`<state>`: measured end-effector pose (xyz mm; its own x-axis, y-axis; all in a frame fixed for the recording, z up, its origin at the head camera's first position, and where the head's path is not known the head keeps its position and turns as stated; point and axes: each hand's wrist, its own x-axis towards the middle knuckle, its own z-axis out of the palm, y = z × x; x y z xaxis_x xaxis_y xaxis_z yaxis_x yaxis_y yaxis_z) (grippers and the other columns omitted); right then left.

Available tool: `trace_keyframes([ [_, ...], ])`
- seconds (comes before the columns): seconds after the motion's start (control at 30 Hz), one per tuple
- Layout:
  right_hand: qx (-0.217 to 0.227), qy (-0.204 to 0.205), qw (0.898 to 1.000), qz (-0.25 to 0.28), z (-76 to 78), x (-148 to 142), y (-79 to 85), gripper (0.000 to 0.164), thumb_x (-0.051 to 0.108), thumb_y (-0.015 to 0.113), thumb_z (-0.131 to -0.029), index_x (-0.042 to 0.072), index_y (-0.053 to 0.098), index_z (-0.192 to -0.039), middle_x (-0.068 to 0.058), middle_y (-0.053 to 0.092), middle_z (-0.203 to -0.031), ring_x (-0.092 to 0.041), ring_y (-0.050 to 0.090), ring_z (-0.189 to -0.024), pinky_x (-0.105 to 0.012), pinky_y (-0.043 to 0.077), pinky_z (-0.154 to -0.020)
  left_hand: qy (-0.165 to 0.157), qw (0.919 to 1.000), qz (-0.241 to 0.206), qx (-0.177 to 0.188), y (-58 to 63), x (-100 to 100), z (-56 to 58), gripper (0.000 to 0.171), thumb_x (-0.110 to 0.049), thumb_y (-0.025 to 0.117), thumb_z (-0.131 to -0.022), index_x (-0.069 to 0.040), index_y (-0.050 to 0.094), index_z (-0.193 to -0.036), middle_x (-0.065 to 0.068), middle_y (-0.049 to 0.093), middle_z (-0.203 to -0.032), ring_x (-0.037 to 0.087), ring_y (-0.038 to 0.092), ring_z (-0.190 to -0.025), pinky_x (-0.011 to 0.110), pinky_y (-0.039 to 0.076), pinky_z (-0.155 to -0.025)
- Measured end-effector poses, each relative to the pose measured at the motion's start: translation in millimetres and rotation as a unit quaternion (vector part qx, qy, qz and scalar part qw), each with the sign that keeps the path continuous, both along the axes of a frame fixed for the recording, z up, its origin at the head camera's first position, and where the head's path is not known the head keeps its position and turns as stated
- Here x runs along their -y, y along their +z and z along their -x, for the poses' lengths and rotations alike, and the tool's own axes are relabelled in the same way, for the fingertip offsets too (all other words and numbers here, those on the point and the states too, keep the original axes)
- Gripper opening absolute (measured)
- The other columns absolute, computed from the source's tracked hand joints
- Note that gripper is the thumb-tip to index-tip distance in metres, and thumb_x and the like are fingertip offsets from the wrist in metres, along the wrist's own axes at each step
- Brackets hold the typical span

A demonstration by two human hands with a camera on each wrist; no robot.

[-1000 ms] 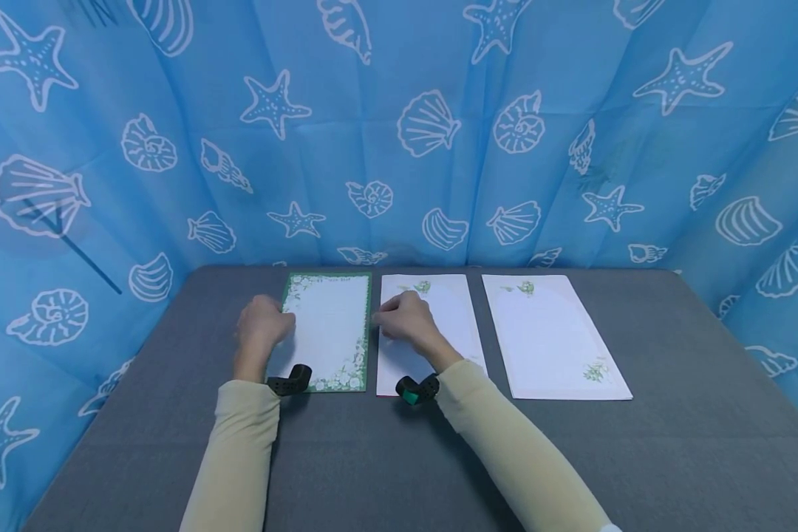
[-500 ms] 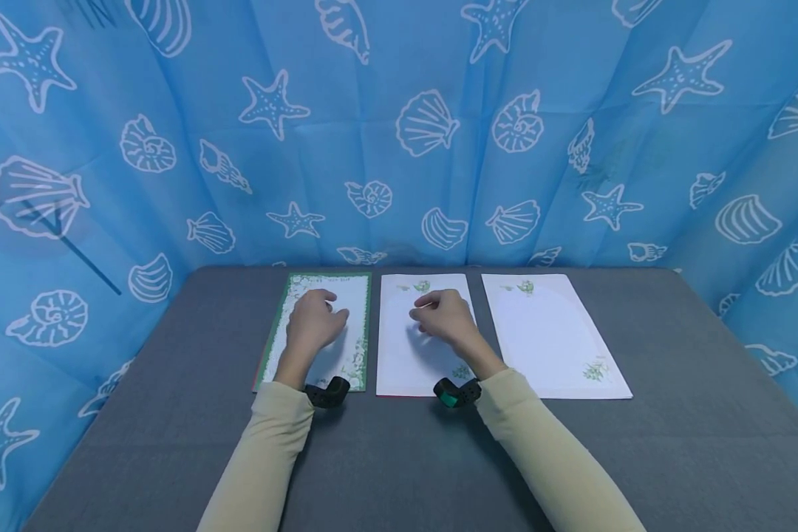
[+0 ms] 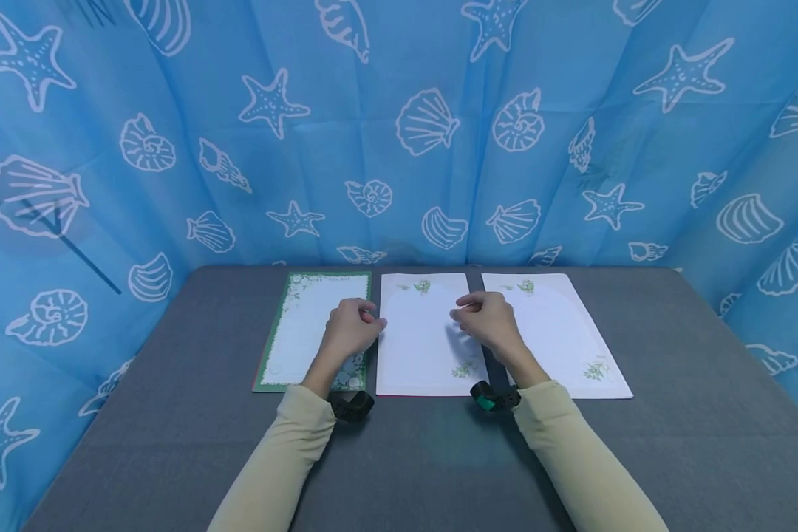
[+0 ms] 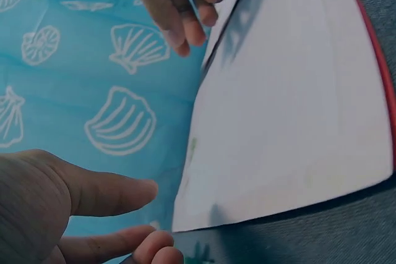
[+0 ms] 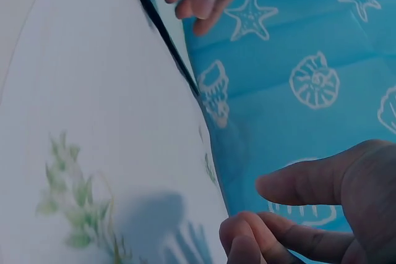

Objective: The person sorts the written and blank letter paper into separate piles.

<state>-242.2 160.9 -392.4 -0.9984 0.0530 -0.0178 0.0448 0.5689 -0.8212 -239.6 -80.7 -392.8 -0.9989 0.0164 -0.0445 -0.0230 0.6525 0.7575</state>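
Three paper pads or stacks lie in a row. The left one (image 3: 299, 318) has a green leafy border; the middle one (image 3: 415, 340) and the right one (image 3: 565, 332) are white with small green sprigs. My left hand (image 3: 351, 330) hovers by the gap between the left and middle stacks. Over the gap between the middle and right stacks is my right hand (image 3: 495, 323), its shadow falling on the middle stack. Both hands hold nothing; in the wrist views thumb and fingers stand apart, loosely bent. A red edge (image 4: 382, 72) shows beneath the middle stack.
A dark grey cloth (image 3: 399, 465) covers the table. Behind it hangs a blue curtain (image 3: 399, 177) printed with white shells and starfish. Black camera mounts (image 3: 352, 406) sit at both wrists.
Both hands have moved right: the left from the green-bordered stack's left edge across to its right edge, the right from the middle stack's left edge to its right edge. The stacks have stayed put.
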Motion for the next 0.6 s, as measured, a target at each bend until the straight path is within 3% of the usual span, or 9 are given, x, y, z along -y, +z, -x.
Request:
trace_keyframes([
  [0.2,0.0,-0.015,1.0,-0.002,-0.5,-10.0,-2.8,0.035,0.015,0.068,-0.094,-0.005,0.068,-0.123,-0.015,0.071,-0.098,-0.021,0.069,-0.079,-0.029,0.053,-0.065,0.001,0.9999,0.012,0.006,-4.0,-6.4,-1.1,0.039,-0.02,0.073,-0.094,0.0,0.068,-0.126,0.006,0.067,-0.093,0.022,0.065,-0.079,0.039,0.053,-0.072],
  [0.6,0.015,-0.023,1.0,-0.007,-0.5,-20.3,-3.6,0.037,0.014,0.069,-0.093,-0.009,0.066,-0.122,-0.02,0.07,-0.101,-0.027,0.07,-0.082,-0.031,0.055,-0.068,0.003,0.9994,0.032,0.016,-6.7,-9.5,-1.2,0.042,-0.021,0.075,-0.092,0.002,0.067,-0.126,0.006,0.065,-0.091,0.022,0.064,-0.079,0.038,0.053,-0.071],
])
